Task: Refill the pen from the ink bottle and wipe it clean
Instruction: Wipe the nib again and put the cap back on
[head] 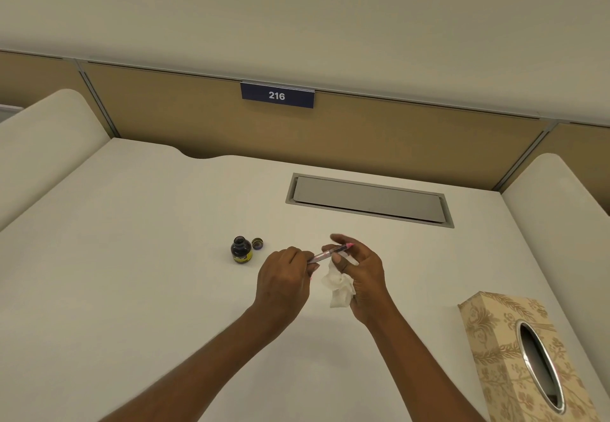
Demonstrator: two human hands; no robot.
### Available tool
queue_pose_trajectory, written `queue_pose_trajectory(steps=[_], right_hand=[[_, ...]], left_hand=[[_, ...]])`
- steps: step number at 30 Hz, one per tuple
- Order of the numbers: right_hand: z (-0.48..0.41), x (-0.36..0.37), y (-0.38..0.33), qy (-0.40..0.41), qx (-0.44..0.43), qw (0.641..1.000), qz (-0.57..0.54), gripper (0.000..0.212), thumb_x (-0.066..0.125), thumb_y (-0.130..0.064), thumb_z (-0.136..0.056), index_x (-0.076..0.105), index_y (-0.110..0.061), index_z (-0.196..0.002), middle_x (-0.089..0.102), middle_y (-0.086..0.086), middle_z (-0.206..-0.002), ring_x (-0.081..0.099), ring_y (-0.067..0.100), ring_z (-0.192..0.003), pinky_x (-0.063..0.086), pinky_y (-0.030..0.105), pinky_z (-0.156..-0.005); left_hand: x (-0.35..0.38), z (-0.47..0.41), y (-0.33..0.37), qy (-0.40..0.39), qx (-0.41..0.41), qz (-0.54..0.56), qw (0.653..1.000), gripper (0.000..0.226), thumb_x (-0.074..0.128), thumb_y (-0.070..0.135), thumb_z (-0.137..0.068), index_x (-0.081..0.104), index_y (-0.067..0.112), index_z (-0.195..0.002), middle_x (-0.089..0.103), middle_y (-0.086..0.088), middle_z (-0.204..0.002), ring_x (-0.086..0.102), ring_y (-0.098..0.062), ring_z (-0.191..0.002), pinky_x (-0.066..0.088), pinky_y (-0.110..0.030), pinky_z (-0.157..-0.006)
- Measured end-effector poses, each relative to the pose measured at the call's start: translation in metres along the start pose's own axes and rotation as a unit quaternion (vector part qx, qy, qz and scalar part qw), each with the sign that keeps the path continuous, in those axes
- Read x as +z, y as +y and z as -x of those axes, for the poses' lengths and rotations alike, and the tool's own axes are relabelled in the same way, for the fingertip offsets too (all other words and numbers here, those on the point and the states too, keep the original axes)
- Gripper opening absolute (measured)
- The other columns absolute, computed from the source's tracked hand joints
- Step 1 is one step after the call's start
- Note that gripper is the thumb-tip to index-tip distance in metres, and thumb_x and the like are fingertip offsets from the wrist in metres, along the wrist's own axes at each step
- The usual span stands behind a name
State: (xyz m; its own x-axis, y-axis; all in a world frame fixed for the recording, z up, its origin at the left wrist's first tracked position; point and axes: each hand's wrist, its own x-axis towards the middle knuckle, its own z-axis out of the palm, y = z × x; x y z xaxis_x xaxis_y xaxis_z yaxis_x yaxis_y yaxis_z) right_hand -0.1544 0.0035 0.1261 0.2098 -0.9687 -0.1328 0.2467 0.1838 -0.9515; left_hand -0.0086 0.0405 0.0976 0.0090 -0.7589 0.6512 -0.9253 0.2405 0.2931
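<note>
A slim pink pen (331, 252) lies level between both hands above the white desk (132, 256). My left hand (284, 281) pinches its left end. My right hand (358, 273) grips the right part of the pen with thumb and fingers, and a crumpled white tissue (338, 284) hangs from its palm. The small dark ink bottle (241, 250) with a yellow label stands uncapped to the left of my hands. Its cap (257, 243) rests just right of the bottle.
A beige patterned tissue box (528, 359) with an oval opening sits at the front right. A grey hatch cover (368, 199) is set into the desk behind my hands. Cream side panels and a tan back partition with a "216" sign (277, 95) enclose the desk.
</note>
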Motion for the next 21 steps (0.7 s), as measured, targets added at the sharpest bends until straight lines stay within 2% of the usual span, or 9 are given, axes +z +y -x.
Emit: queue_pose_trajectory(steps=[3,6,8,11,14,17,21], right_hand=[[0.0,0.001,0.0,0.006,0.013,1.0,0.007,0.01,0.061,0.001,-0.085,0.067,-0.003,-0.092,0.069,0.014,-0.089,0.066,0.015,-0.076,0.052,0.02,-0.064],[-0.003,0.004,0.001,0.031,0.039,0.998,0.025,0.003,0.064,-0.004,-0.085,0.065,-0.006,-0.082,0.066,0.009,-0.079,0.062,0.02,-0.07,0.052,0.025,-0.06],[-0.003,0.005,0.001,0.025,0.04,0.999,0.006,0.005,0.064,-0.003,-0.084,0.064,-0.007,-0.084,0.067,0.011,-0.081,0.063,0.023,-0.074,0.053,0.026,-0.065],[-0.001,0.002,0.002,0.002,0.009,1.0,-0.008,0.018,0.06,0.001,-0.086,0.065,-0.007,-0.101,0.071,0.01,-0.089,0.068,0.02,-0.086,0.053,0.022,-0.072],[0.0,0.002,0.002,-0.006,0.009,1.0,-0.007,0.012,0.058,-0.001,-0.088,0.067,-0.007,-0.093,0.07,0.012,-0.09,0.067,0.022,-0.087,0.053,0.021,-0.071],[0.0,0.005,0.004,0.012,0.022,1.0,0.006,0.01,0.057,-0.006,-0.09,0.065,-0.005,-0.085,0.068,0.01,-0.082,0.064,0.02,-0.077,0.053,0.022,-0.066],[-0.001,0.01,0.011,0.046,0.052,0.997,-0.017,0.018,0.056,-0.017,-0.091,0.062,-0.001,-0.086,0.066,0.012,-0.079,0.064,0.026,-0.074,0.054,0.034,-0.073]], left_hand=[[-0.001,0.0,0.0,0.004,0.004,0.003,1.0,0.024,0.054,0.026,-0.088,0.066,0.005,-0.083,0.063,-0.007,-0.067,0.056,-0.023,-0.055,0.048,-0.032,-0.048],[-0.002,0.0,0.002,0.011,0.007,0.005,1.0,0.025,0.054,0.025,-0.088,0.066,0.005,-0.082,0.063,-0.007,-0.066,0.055,-0.023,-0.055,0.047,-0.032,-0.047],[-0.002,0.0,0.003,0.01,0.005,0.005,1.0,0.026,0.053,0.026,-0.088,0.067,0.005,-0.082,0.063,-0.007,-0.066,0.055,-0.023,-0.054,0.047,-0.032,-0.047],[-0.003,0.001,0.003,-0.002,-0.004,0.007,1.0,0.028,0.051,0.027,-0.089,0.067,0.005,-0.082,0.063,-0.007,-0.066,0.056,-0.023,-0.054,0.048,-0.032,-0.047],[-0.005,0.001,0.004,-0.007,-0.007,0.01,1.0,0.029,0.05,0.027,-0.089,0.067,0.005,-0.081,0.062,-0.007,-0.065,0.055,-0.022,-0.053,0.047,-0.031,-0.046],[-0.007,0.0,0.007,-0.005,-0.006,0.008,1.0,0.026,0.052,0.024,-0.087,0.066,0.005,-0.076,0.06,-0.006,-0.061,0.052,-0.022,-0.051,0.043,-0.029,-0.045],[-0.006,-0.003,0.015,-0.015,0.002,-0.005,1.0,0.005,0.066,0.005,-0.074,0.064,0.004,-0.07,0.053,-0.008,-0.056,0.047,-0.023,-0.047,0.039,-0.029,-0.043]])
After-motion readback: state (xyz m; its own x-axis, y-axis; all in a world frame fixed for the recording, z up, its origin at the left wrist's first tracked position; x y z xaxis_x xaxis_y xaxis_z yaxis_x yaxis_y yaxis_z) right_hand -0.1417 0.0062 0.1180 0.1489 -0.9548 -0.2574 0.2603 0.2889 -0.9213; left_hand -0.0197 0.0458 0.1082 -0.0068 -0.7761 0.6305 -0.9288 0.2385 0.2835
